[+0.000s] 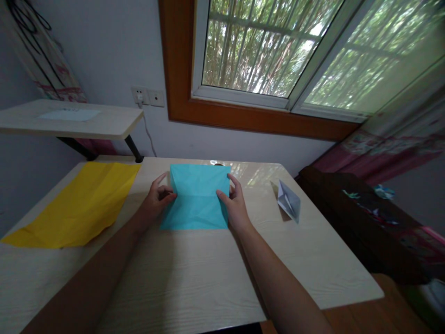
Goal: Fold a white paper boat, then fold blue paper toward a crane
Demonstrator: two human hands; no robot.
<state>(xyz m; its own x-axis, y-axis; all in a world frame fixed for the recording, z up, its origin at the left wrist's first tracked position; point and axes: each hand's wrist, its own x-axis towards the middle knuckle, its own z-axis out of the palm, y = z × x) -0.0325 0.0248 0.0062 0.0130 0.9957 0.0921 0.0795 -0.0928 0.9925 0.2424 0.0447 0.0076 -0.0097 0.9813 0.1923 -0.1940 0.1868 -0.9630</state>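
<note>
Cropped forearms [274,278], unclear dark object [239,329], turquoise paper [200,208]

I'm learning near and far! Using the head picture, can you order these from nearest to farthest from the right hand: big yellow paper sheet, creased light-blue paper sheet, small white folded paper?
1. Creased light-blue paper sheet: held by the right hand.
2. Small white folded paper: on the right side of the table.
3. Big yellow paper sheet: on the table's left side.

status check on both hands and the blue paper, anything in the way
Left hand and right hand holding blue paper by opposite sides. Crease across its middle. Yellow sheet left, folded white paper right, both apart from it.
</note>
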